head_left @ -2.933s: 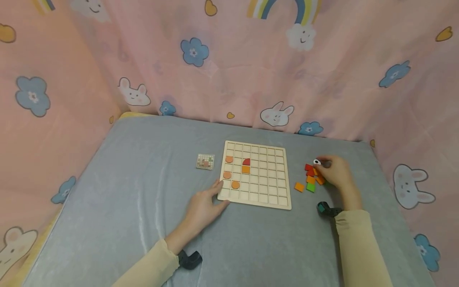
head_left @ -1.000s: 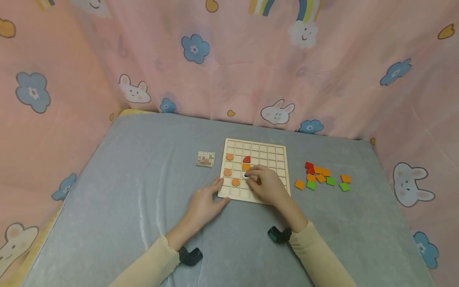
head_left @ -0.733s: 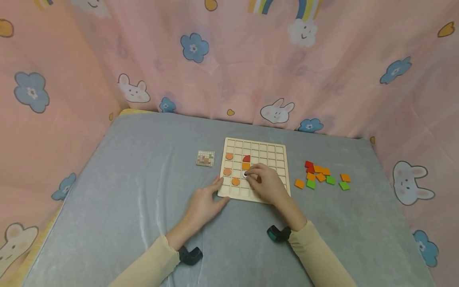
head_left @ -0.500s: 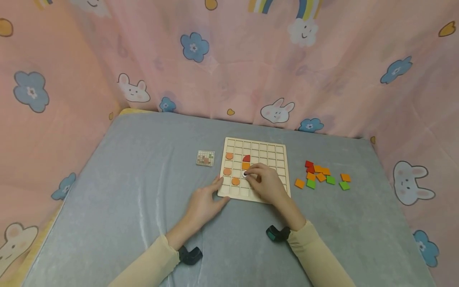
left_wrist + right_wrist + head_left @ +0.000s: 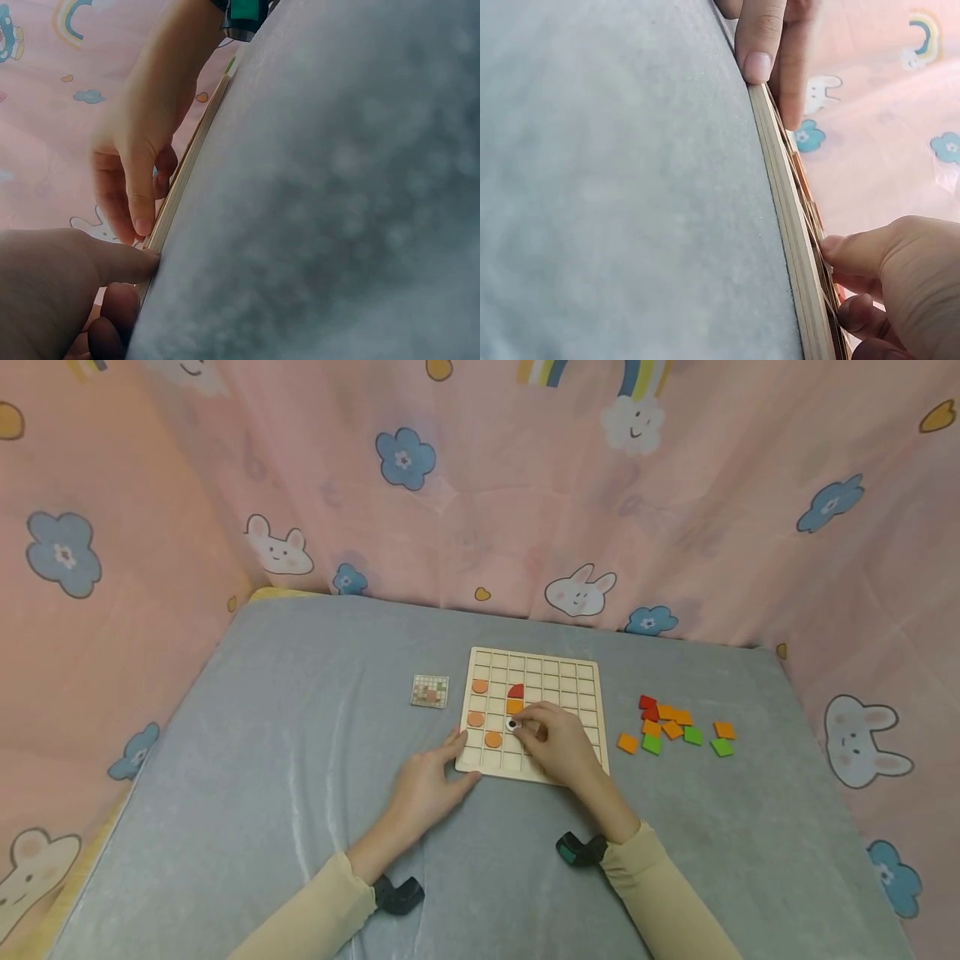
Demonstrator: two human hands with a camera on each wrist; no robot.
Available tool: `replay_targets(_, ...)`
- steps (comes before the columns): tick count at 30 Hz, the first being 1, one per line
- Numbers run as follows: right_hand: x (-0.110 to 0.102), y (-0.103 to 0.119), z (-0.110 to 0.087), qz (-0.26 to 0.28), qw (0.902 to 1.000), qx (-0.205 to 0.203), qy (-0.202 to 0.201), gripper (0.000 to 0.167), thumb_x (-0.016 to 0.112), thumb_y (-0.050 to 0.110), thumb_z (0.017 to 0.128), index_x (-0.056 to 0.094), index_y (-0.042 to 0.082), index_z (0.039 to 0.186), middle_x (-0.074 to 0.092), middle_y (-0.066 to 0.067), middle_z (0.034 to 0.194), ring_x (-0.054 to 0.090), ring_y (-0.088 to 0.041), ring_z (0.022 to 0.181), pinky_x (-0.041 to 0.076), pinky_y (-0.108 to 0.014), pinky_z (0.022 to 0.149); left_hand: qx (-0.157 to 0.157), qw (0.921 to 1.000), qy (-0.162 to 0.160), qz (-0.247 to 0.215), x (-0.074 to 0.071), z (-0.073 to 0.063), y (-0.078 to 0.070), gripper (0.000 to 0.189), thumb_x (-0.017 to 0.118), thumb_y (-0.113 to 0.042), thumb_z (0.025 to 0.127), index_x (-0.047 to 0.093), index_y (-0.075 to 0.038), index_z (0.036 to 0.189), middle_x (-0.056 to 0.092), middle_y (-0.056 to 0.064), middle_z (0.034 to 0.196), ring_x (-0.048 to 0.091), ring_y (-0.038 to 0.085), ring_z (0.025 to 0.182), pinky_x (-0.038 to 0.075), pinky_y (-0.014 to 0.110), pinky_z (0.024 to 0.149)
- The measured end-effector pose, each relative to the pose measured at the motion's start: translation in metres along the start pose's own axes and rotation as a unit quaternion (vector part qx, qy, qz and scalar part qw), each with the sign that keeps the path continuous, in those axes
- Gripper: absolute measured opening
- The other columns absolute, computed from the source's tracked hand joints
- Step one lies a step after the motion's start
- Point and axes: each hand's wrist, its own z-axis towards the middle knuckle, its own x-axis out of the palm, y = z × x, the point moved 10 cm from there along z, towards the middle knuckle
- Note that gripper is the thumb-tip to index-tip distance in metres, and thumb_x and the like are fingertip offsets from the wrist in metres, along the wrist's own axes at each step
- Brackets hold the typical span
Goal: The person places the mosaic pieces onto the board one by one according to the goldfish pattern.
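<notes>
1. Pinch the small white disc with a black dot [image 5: 512, 724] lightly by its rim. The right hand [image 5: 558, 743] has it between thumb and fingertips, over the left-centre part of the pale wooden grid board [image 5: 551, 693]; whether the disc is seated cannot be told.

2. Line it up on the cell nearer the person than the flat orange square [image 5: 514, 706], which lies just below the red curved-edged piece [image 5: 516, 692]. Centring it squarely should help it drop inside the thin grid ridges.

3. Brace the board meanwhile. The left hand [image 5: 423, 789] grips its near-left corner, thumb against the near edge and fingers along the left edge; a gentle hold should be enough to stop it sliding on the grey cloth-covered bench [image 5: 360, 693].

4. Press straight down, then lift the fingers straight up, since a sideways drag could nudge the orange square or the nearby orange disc [image 5: 492, 739].

5. Check the fit against the small printed grid card [image 5: 430, 692], left of the board. The loose red, orange and green tiles [image 5: 665, 712] lie well clear on the right.
</notes>
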Motion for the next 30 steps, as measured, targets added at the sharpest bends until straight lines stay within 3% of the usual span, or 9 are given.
replay_targets(9,-0.007,0.003,-0.001,0.007,1.0000,0.004,-0.005,0.018,0.080,0.011,0.094,0.081,0.006,0.112,0.077,-0.007,0.108,0.052,-0.011,0.067,0.044,-0.027,0.060,-0.003,1.0000,0.001,-0.006,0.000,-0.001,0.000,0.066,0.084,-0.027,0.092,0.061,-0.005,0.149,0.055,0.013,0.155,0.054,0.035,0.140,0.052,0.051,0.109)
replay_targets(17,-0.034,-0.013,-0.003,0.016,0.9992,0.021,-0.032,0.020,0.080,0.007,0.093,0.080,0.003,0.113,0.076,-0.013,0.112,0.052,-0.013,0.065,0.042,-0.025,0.057,-0.010,0.9999,0.000,-0.014,0.001,-0.001,0.001,0.066,0.085,-0.027,0.091,0.061,-0.006,0.149,0.054,0.012,0.155,0.052,0.035,0.142,0.050,0.052,0.111)
replay_targets(21,-0.057,-0.033,-0.009,0.016,0.9978,0.031,-0.056,0.020,0.079,0.003,0.094,0.079,0.000,0.113,0.075,-0.017,0.104,0.048,-0.011,0.061,0.039,-0.023,0.053,-0.010,0.9998,-0.001,-0.016,0.001,-0.001,0.001,0.067,0.085,-0.027,0.091,0.061,-0.006,0.149,0.055,0.012,0.155,0.052,0.035,0.142,0.049,0.052,0.112)
replay_targets(25,-0.088,-0.061,-0.022,-0.025,0.9940,0.049,-0.095,0.022,0.081,0.005,0.092,0.080,0.001,0.114,0.073,-0.017,0.093,0.046,-0.006,0.056,0.039,-0.025,0.049,-0.008,0.9999,-0.002,-0.014,0.001,-0.001,0.001,0.067,0.085,-0.027,0.091,0.061,-0.006,0.149,0.055,0.012,0.155,0.052,0.035,0.142,0.050,0.051,0.111)
replay_targets(30,-0.130,-0.114,-0.046,-0.065,0.9807,0.128,-0.133,0.024,0.078,0.010,0.096,0.078,-0.002,0.117,0.071,-0.022,0.090,0.042,-0.002,0.052,0.037,-0.024,0.047,-0.004,0.9999,-0.003,-0.012,0.001,0.000,0.001,0.066,0.085,-0.027,0.091,0.061,-0.005,0.149,0.055,0.012,0.155,0.052,0.035,0.142,0.050,0.051,0.112)
